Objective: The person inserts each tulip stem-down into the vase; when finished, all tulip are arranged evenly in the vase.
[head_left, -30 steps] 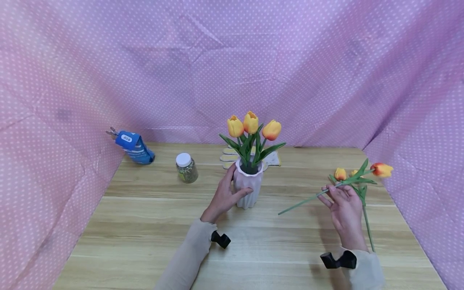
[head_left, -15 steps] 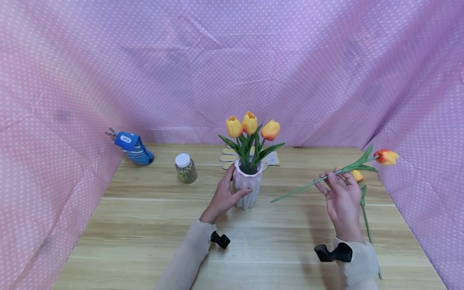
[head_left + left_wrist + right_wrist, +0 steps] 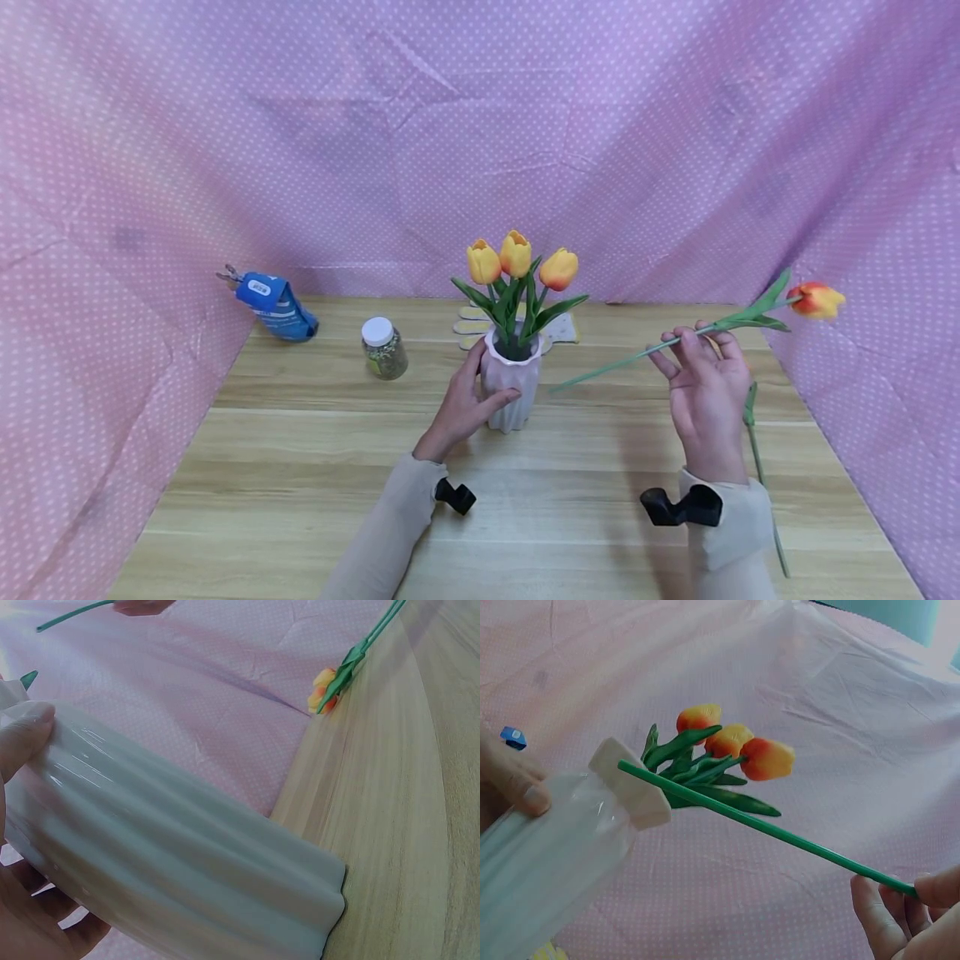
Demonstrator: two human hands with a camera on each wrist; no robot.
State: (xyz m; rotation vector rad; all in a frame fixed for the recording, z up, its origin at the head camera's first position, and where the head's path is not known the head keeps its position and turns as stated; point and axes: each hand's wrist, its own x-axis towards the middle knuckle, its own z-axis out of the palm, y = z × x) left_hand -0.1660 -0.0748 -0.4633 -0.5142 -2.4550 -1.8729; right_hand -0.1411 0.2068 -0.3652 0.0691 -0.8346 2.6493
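Note:
A ribbed white vase [image 3: 519, 387] stands upright on the table, with three yellow-orange tulips [image 3: 515, 254] in it. My left hand [image 3: 463, 408] grips the vase from its left side, thumb across the front. To the right, my right hand [image 3: 708, 404] pinches the green stem of a single tulip [image 3: 817, 300] between thumb and fingers, above the table. Its bloom points right and its bare stem end points left, towards the vase. Beneath that hand lie more tulips; their blooms [image 3: 322, 691] show in the left wrist view, while the head view shows mainly a stem [image 3: 763, 479].
A lidded jar [image 3: 386, 350] of dried bits and a blue packet [image 3: 281, 307] stand at the back left of the wooden table [image 3: 300, 500]. Behind the vase lie gloves [image 3: 561, 327]. Pink dotted cloth [image 3: 480, 125] hangs around the back and sides.
My right hand has lifted the tulip up off the others, and its stem end has come closer to the vase. The left hand and vase have stayed in place.

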